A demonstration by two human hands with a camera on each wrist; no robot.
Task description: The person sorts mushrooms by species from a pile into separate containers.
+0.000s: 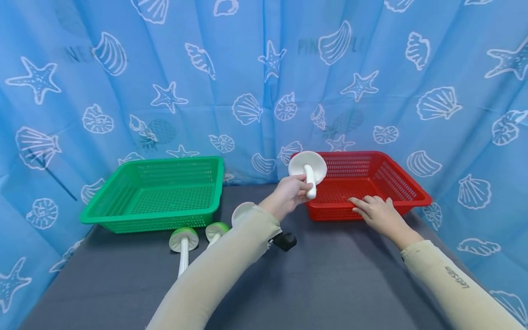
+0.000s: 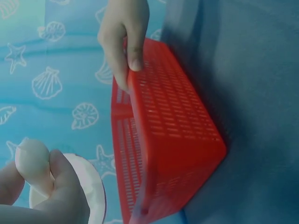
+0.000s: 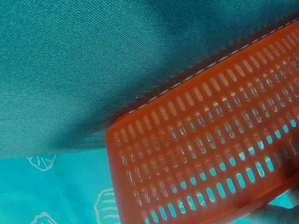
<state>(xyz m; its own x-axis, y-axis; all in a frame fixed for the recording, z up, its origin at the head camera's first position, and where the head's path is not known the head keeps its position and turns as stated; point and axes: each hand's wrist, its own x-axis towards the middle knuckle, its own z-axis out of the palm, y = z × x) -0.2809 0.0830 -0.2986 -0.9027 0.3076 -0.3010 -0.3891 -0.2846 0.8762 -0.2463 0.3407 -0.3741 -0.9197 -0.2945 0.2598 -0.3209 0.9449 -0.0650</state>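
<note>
My left hand (image 1: 288,195) pinches the white stem of a toy mushroom (image 1: 307,163) at the near left corner of the red basket (image 1: 367,208). The mushroom's pale underside faces me; in the left wrist view its stem end (image 2: 32,161) shows between thumb and finger. At the basket's front rim, my right hand (image 1: 379,215) grips the edge. The left wrist view shows that hand's thumb outside the rim and its fingers over the inner side. Only a sliver of the right hand enters the right wrist view, beside the basket's perforated wall (image 3: 205,140).
A green basket (image 1: 152,224) stands at the left. Two green-capped toy mushrooms (image 1: 184,240) lie before it, and a pale round cap (image 1: 242,211) is partly hidden behind my left arm. A blue shell-patterned curtain (image 1: 264,91) hangs behind the dark grey tabletop (image 1: 330,284).
</note>
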